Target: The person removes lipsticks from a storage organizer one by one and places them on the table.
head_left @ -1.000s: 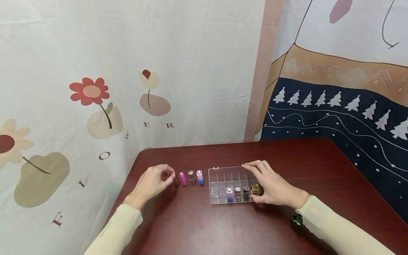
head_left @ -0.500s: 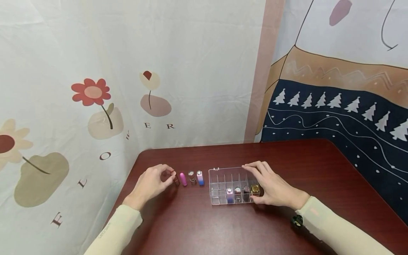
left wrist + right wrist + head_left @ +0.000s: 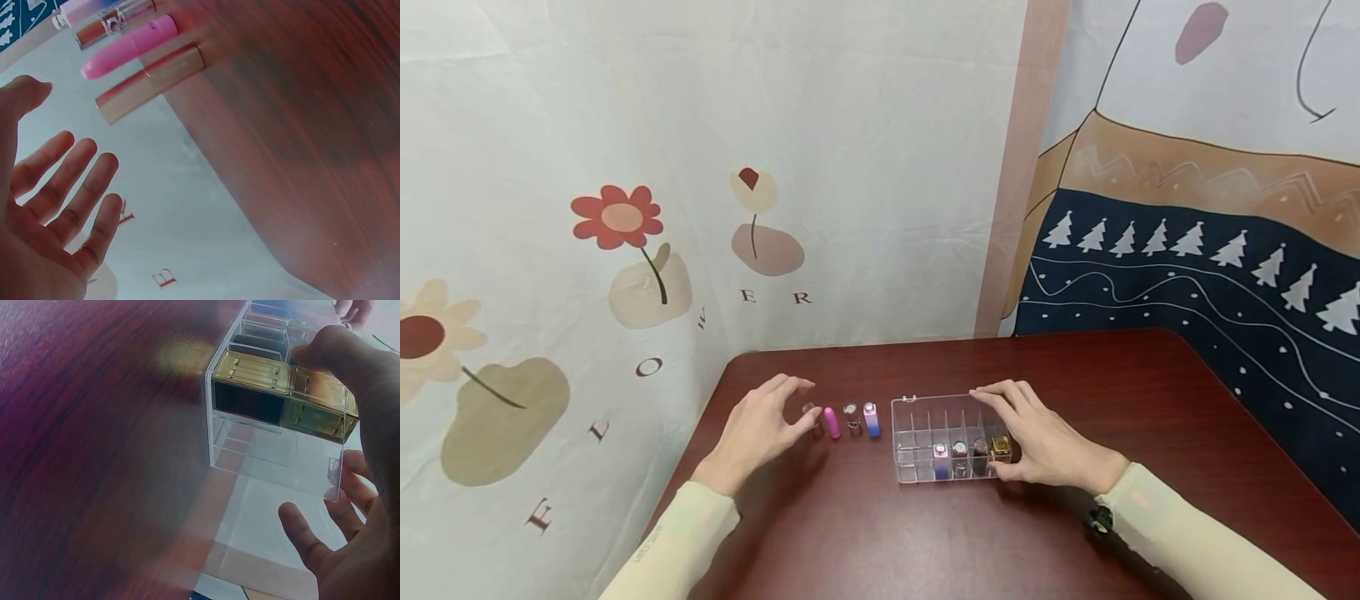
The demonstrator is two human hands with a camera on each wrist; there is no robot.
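Fingers (image 3: 87,190) and thumb of my left hand (image 3: 756,429) are spread, the hand held to the left of the clear box (image 3: 925,439). Just past my fingertips stands the gold-and-red tube (image 3: 150,84), farthest from the box in a row of four on its left side. From the head view my thumb overlaps that tube, but the left wrist view shows a gap between them. Next toward the box come a bright pink tube (image 3: 832,423), a see-through tube with a silver cap (image 3: 852,418) and, nearest the box, a square pink-and-blue tube (image 3: 871,419); all stand upright on the dark red table (image 3: 880,542).

My right hand (image 3: 1045,437) pinches the box across its right end, thumb at the near edge and fingers at the far one. In the near row of the box, the rightmost compartment holds a gold-and-black tube (image 3: 281,397), close by that thumb; whether the two touch I cannot tell. Going left inside the box stand a dark tube (image 3: 981,455), a silver-topped tube (image 3: 959,457) and a pink-and-violet tube (image 3: 941,460). Behind the box hangs a pale cloth (image 3: 880,167) printed with flowers.
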